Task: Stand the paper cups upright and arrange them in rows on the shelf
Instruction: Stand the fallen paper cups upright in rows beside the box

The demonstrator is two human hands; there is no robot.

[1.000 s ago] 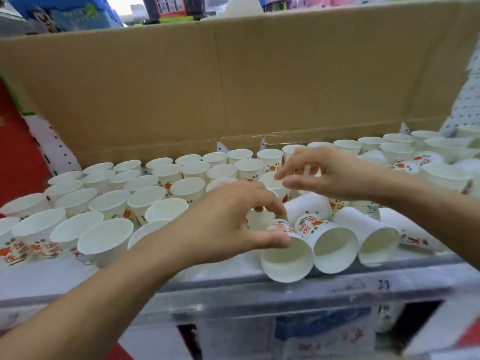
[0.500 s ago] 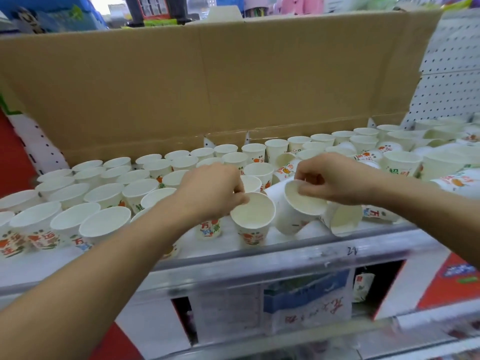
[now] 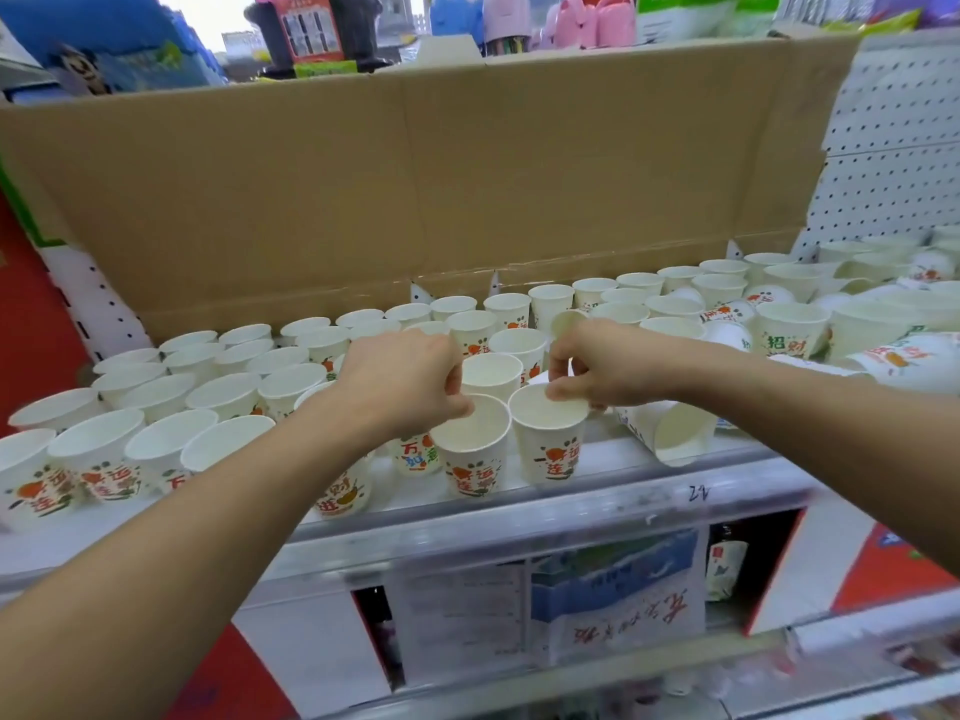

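Your left hand (image 3: 410,379) pinches the back rim of an upright cup (image 3: 470,449) at the front of the shelf (image 3: 597,504), thumb and fingertips closed on the rim. Your right hand (image 3: 597,366) grips the back rim of the neighbouring cup (image 3: 549,439) in the same way, fingers bunched together on the edge. Both cups stand upright, mouths open upward, side by side and almost touching, just behind the shelf's front lip.

Directly behind that pair stands another upright cup (image 3: 491,374), between your two hands. To the left of the pair, upright cups (image 3: 156,407) fill the shelf in rough rows that run back to the cardboard flap (image 3: 415,189). More upright cups (image 3: 675,298) line the foot of the flap behind your right hand.

To the right of the pair, one cup (image 3: 670,431) lies on its side, mouth turned toward the front lip. Farther right, a loose heap of cups (image 3: 883,335) sits in disorder, several tipped over, some upright. A small cup (image 3: 566,320) lies tilted just behind your right hand; whether the hand touches it cannot be told.

The cardboard flap stands upright along the back of the shelf, with white pegboard (image 3: 893,148) to its right. A printed label (image 3: 613,589) hangs below the shelf's front lip; its writing is too blurred to read.
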